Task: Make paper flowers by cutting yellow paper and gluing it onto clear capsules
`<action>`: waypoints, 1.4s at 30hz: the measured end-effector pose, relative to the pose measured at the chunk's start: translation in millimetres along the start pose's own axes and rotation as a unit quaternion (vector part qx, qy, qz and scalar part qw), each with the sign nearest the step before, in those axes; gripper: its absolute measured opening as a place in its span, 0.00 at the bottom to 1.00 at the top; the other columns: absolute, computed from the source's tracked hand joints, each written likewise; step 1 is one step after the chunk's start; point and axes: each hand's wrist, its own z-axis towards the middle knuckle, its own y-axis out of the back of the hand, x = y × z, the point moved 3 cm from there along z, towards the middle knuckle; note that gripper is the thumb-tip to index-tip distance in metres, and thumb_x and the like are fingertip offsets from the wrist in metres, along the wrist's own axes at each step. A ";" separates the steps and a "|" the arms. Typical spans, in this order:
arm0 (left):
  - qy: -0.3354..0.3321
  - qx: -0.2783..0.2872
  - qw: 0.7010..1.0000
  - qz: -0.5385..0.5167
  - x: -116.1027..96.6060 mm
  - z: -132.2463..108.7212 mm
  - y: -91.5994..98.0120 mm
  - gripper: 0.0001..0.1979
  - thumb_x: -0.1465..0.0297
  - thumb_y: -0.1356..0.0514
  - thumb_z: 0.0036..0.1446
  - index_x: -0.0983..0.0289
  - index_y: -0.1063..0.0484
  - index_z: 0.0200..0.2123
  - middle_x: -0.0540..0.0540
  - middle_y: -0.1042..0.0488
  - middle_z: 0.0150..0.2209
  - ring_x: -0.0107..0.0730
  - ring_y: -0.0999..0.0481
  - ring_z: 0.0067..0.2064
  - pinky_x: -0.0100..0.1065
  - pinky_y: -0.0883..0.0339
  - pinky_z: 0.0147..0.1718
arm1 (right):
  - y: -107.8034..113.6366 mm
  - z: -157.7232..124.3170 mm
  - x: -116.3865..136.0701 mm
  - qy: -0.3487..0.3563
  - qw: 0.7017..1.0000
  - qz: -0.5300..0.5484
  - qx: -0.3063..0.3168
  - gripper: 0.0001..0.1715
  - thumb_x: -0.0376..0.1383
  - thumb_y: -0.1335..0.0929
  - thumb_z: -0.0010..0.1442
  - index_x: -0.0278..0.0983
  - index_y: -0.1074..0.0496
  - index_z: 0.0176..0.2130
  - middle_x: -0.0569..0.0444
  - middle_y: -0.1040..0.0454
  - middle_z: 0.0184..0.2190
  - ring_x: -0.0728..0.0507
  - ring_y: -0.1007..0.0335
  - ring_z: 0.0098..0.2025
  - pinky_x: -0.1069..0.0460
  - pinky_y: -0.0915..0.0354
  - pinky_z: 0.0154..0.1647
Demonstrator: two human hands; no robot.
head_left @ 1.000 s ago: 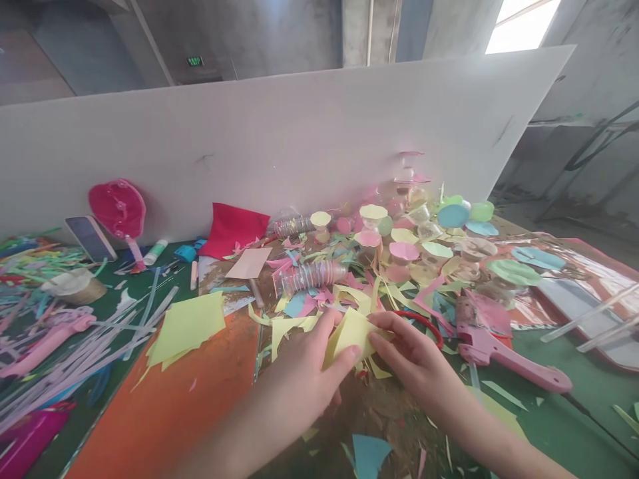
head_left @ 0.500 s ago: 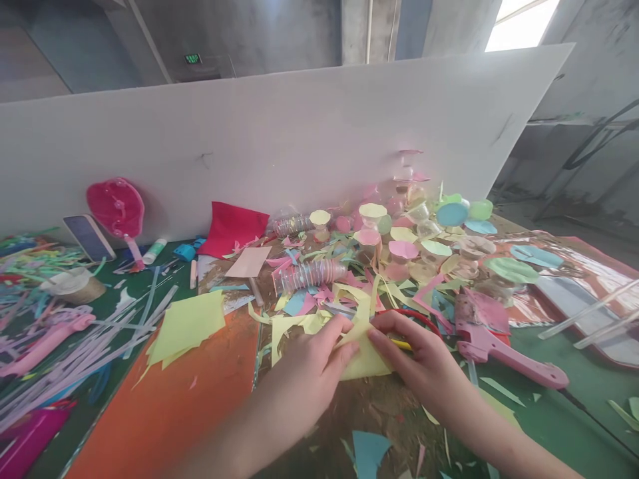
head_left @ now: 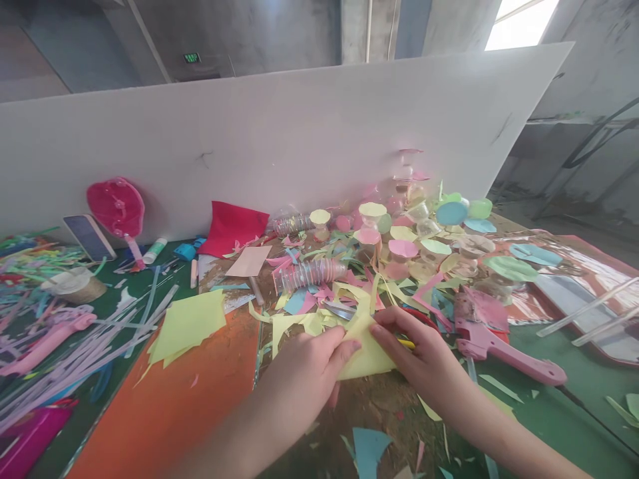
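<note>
Between my hands is a piece of yellow paper point(head_left: 368, 356), its upper edge bent or folded. My left hand point(head_left: 317, 362) pinches its left side, thumb on top. My right hand point(head_left: 414, 349) grips the right side between thumb and fingers. Just beyond the paper lie scissors, their metal blades point(head_left: 339, 309) showing, with a red handle partly behind my right hand. Yellow cut-out scraps point(head_left: 284, 329) lie around the blades. A stack of yellow paper squares point(head_left: 192, 326) rests to the left on an orange sheet point(head_left: 200, 399).
A pink glue gun point(head_left: 499, 349) lies right of my right hand, its cord trailing off. Behind stand several plastic cups topped with coloured paper point(head_left: 403, 249). Clear ringed plastic pieces point(head_left: 312, 274), thin strips point(head_left: 114, 346) and a blue scrap point(head_left: 370, 452) are scattered about. A white board point(head_left: 279, 146) closes off the back.
My left fingers have shifted slightly along the yellow paper, and its near edge has tilted a little. More of the scissor blades shows. Both hands still hold the paper.
</note>
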 end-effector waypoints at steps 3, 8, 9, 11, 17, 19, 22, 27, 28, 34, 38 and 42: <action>-0.004 0.013 1.000 -0.016 1.6 0.5 -1.3 0.22 0.51 0.55 0.65 0.60 0.40 0.26 0.45 0.32 0.17 0.27 0.33 0.20 0.29 0.43 0.23 | 0.1 -0.1 -1.9 -0.012 1.000 0.001 0.019 0.15 0.47 0.39 0.67 0.41 0.35 0.34 0.58 0.32 0.29 0.48 0.38 0.31 0.55 0.43 0.27; -0.014 0.019 0.999 -0.038 3.4 0.6 -2.1 0.21 0.51 0.55 0.65 0.60 0.41 0.27 0.45 0.30 0.20 0.28 0.29 0.25 0.29 0.42 0.25 | 0.4 0.7 -0.4 -0.003 0.999 0.016 0.028 0.14 0.46 0.39 0.67 0.41 0.35 0.34 0.58 0.31 0.31 0.48 0.37 0.33 0.55 0.41 0.30; -0.013 0.020 0.999 -0.037 3.2 0.6 -2.0 0.21 0.51 0.55 0.65 0.60 0.41 0.27 0.46 0.31 0.20 0.28 0.29 0.25 0.29 0.42 0.25 | 0.3 0.9 -0.1 -0.003 0.999 0.017 0.031 0.14 0.46 0.39 0.67 0.40 0.35 0.34 0.58 0.31 0.31 0.48 0.37 0.33 0.55 0.42 0.30; -0.011 0.021 0.999 -0.034 2.1 0.4 -1.5 0.21 0.51 0.55 0.65 0.60 0.41 0.27 0.46 0.31 0.20 0.28 0.29 0.25 0.29 0.42 0.25 | 0.2 1.1 0.3 -0.006 0.999 0.019 0.033 0.14 0.46 0.39 0.66 0.40 0.35 0.34 0.58 0.32 0.30 0.48 0.37 0.32 0.55 0.42 0.30; -0.014 0.031 0.999 -0.039 -2.2 -1.4 0.2 0.22 0.50 0.57 0.66 0.60 0.39 0.29 0.47 0.31 0.22 0.29 0.29 0.26 0.30 0.42 0.26 | 0.1 0.8 -0.2 -0.018 0.999 0.025 0.031 0.14 0.46 0.38 0.66 0.40 0.36 0.33 0.58 0.32 0.29 0.48 0.38 0.31 0.55 0.43 0.28; -0.011 0.033 0.998 -0.043 -3.0 -2.1 0.5 0.23 0.50 0.58 0.65 0.60 0.39 0.29 0.47 0.31 0.22 0.29 0.29 0.26 0.30 0.42 0.26 | 0.6 0.5 0.9 -0.016 0.999 0.029 0.032 0.14 0.46 0.38 0.66 0.40 0.36 0.33 0.57 0.31 0.30 0.48 0.38 0.31 0.55 0.42 0.28; -0.007 0.033 0.999 -0.039 -3.0 -2.0 0.9 0.24 0.49 0.58 0.65 0.60 0.38 0.29 0.48 0.31 0.22 0.30 0.30 0.25 0.31 0.42 0.25 | 1.8 0.0 2.8 -0.014 0.999 0.035 0.030 0.15 0.47 0.39 0.66 0.40 0.36 0.33 0.57 0.32 0.30 0.48 0.38 0.31 0.55 0.42 0.28; -0.017 -0.009 1.000 -0.007 1.0 -0.6 4.2 0.24 0.49 0.56 0.64 0.60 0.36 0.28 0.48 0.35 0.22 0.29 0.33 0.24 0.30 0.47 0.22 | 4.1 -0.3 2.8 -0.012 0.999 0.035 0.007 0.16 0.47 0.39 0.66 0.40 0.36 0.32 0.56 0.32 0.29 0.47 0.38 0.31 0.55 0.43 0.26; -0.021 -0.015 1.000 0.000 1.9 -0.6 5.1 0.24 0.49 0.55 0.64 0.60 0.36 0.28 0.48 0.36 0.23 0.29 0.34 0.24 0.30 0.48 0.22 | 4.5 -0.1 2.8 -0.010 0.999 0.034 0.003 0.16 0.47 0.39 0.66 0.40 0.36 0.32 0.56 0.32 0.29 0.47 0.38 0.31 0.55 0.43 0.26; -0.028 0.003 0.999 0.015 3.7 -1.4 8.4 0.23 0.49 0.56 0.64 0.60 0.37 0.29 0.47 0.41 0.24 0.28 0.35 0.26 0.29 0.50 0.21 | 9.7 2.4 2.0 -0.023 0.999 0.028 -0.025 0.17 0.48 0.38 0.64 0.40 0.36 0.31 0.58 0.35 0.27 0.48 0.41 0.28 0.55 0.44 0.24; -0.032 0.033 0.999 0.015 3.9 -1.5 8.5 0.23 0.48 0.55 0.64 0.60 0.39 0.28 0.47 0.38 0.24 0.27 0.34 0.24 0.30 0.48 0.23 | 11.2 3.7 1.2 -0.004 0.998 0.034 -0.043 0.17 0.48 0.38 0.64 0.40 0.36 0.30 0.57 0.33 0.28 0.48 0.38 0.30 0.55 0.41 0.26; -0.021 0.053 0.998 -0.004 6.0 -0.6 8.0 0.24 0.48 0.55 0.64 0.60 0.40 0.27 0.46 0.36 0.21 0.28 0.33 0.24 0.30 0.45 0.24 | 9.7 4.2 -0.5 -0.007 0.999 0.026 -0.036 0.17 0.48 0.38 0.65 0.40 0.34 0.31 0.56 0.33 0.28 0.47 0.39 0.30 0.55 0.42 0.26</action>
